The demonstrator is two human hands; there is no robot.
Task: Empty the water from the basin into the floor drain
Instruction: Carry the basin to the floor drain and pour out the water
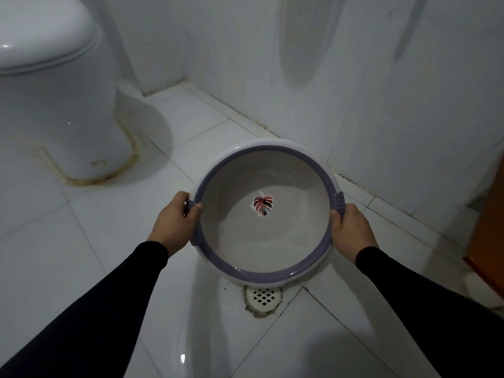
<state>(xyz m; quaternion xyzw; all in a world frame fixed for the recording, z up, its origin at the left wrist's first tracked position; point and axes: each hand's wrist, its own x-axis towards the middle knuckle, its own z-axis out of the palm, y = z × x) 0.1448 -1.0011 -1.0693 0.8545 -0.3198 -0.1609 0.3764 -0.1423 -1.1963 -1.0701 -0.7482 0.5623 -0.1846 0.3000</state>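
The round basin, smooth white plastic with a purple rim band, holds shallow clear water over a leaf sticker on its bottom. It hangs above the glossy tiled floor, its near edge just over the round white grated drain. The left hand and right hand each grip a purple side handle, fingers closed around it.

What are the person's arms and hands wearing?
Both arms are covered by long, plain black sleeves that fit closely and end at the wrists. The left hand and the right hand are bare: no gloves, rings, watch or bracelets show, and the sleeves carry no visible markings.
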